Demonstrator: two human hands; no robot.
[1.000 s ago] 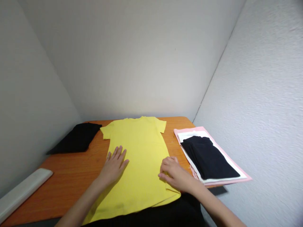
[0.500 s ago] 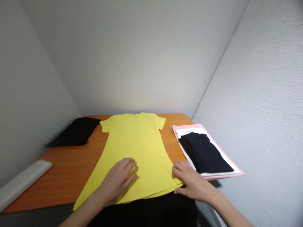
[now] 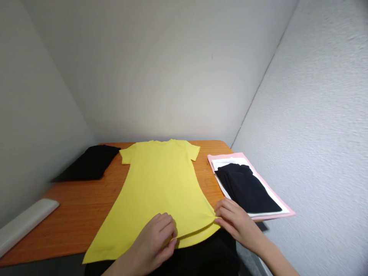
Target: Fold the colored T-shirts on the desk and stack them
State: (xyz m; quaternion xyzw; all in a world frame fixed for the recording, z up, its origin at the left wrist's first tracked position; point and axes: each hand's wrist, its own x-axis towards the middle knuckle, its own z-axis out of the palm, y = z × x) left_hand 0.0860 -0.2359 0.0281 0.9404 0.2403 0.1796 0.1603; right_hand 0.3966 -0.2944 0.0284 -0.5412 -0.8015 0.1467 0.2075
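Note:
A yellow t-shirt [image 3: 156,191] lies flat on the orange wooden table [image 3: 71,214], collar toward the back wall, hem at the near edge. My left hand [image 3: 156,245] pinches the hem near its middle, lifting the top layer slightly. My right hand [image 3: 234,222] pinches the hem's right corner at the table's near edge.
A stack of folded clothes [image 3: 247,186], black on white on pink, lies at the right, overhanging the table edge. A folded black garment [image 3: 87,166] sits at the back left. A pale grey bar [image 3: 24,224] rests at the left edge. Walls close in on three sides.
Both hands slid down the shirt toward me, from its middle to the hem, and closed on the hem. The shirt's lower part spread wider.

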